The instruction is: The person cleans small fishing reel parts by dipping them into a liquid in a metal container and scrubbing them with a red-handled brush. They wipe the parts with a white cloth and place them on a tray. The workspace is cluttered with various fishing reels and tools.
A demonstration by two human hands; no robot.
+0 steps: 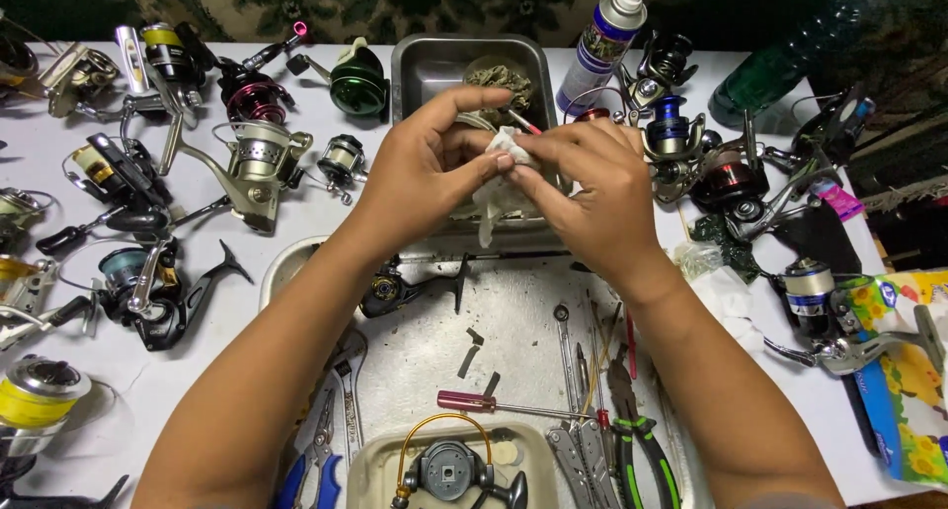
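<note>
Whatever small part sits inside the white rag [502,163] at the upper middle of the frame is hidden: both hands close around the cloth and cover it. The left hand [420,168] pinches the rag's left side between thumb and curled fingers, its forefinger stretched over the top; the right hand [592,188] clenches the right side, and a thin red-tipped stick [523,122] pokes out just above its knuckles, though which fingers hold it is hard to make out. A loose tail of rag hangs down between the wrists.

Behind the hands, the steel tray [434,65] is half covered by them; its far right corner holds a crumpled greyish wad [502,79], and the rest of its contents cannot be seen. At the bottom edge a cream plastic tub [380,469] is cut off by the frame and holds a grey reel body [449,469] with a yellow wire loop. A white bowl [286,262] at the left forearm is mostly hidden by the arm.

A spray can [602,40] stands just right of the tray. Fishing reels [252,158] crowd the left and right of the white table [425,356], several cut by the frame edges. Pliers [637,440], a red-handled screwdriver [474,402] and wrenches lie between the forearms at lower centre
</note>
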